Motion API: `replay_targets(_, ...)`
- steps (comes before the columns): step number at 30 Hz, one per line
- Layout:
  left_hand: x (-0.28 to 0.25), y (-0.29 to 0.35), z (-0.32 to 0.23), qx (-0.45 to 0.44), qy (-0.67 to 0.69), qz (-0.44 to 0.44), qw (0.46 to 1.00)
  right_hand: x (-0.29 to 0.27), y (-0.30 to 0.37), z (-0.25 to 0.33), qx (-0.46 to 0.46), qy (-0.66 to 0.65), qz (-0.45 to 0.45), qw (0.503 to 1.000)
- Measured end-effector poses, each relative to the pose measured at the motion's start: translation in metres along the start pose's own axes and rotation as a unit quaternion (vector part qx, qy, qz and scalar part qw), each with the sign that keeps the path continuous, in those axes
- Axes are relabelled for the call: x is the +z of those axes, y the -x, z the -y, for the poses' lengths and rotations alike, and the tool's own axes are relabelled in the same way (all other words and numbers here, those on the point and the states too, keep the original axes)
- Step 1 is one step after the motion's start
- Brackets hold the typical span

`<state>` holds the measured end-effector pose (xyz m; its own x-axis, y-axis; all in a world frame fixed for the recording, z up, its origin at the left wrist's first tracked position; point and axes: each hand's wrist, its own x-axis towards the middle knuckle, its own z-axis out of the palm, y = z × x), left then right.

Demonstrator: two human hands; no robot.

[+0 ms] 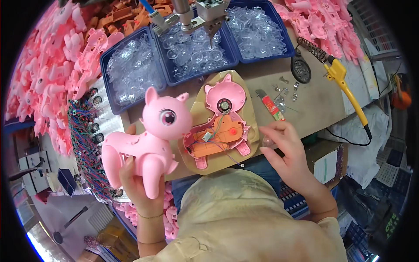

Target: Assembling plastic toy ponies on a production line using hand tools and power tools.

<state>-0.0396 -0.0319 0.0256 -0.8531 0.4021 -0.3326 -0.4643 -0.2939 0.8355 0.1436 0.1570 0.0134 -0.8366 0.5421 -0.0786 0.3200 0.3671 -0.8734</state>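
Note:
My left hand (136, 183) grips a pink toy pony shell half (148, 137) from below, holding it upright above the bench's left front. To its right, a second open pony half (220, 120) lies in a tan jig (253, 118), showing an orange inner part, a round speaker and thin wires. My right hand (283, 146) rests at the jig's right edge with its fingers curled around a small clear plastic piece (268, 142).
Three blue bins of clear plastic parts (192, 48) sit at the back under a machine head (205, 17). Heaps of pink shells (48, 74) lie left and back right. A yellow soldering iron (345, 87), a cutter knife (270, 105) and small metal bits lie right.

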Motion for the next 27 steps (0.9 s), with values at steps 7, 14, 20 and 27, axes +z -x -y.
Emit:
replay_targets(7,-0.004,0.009,0.002,0.016,-0.022,0.007,1.000,0.010,-0.008,-0.005,-0.167,0.232,-0.057,0.957)
replay_targets(14,0.005,0.006,-0.005,-0.028,-0.057,0.070,0.996,0.024,-0.014,-0.011,-0.156,0.287,-0.079,0.942)
replay_targets(20,0.021,0.006,-0.007,-0.088,-0.055,0.169,0.980,0.008,-0.051,0.032,0.027,-0.231,-0.048,0.971)
replay_targets(27,-0.032,0.010,-0.078,-0.243,-0.471,0.258,0.808,0.007,-0.098,0.071,-0.007,-0.361,0.159,0.919)
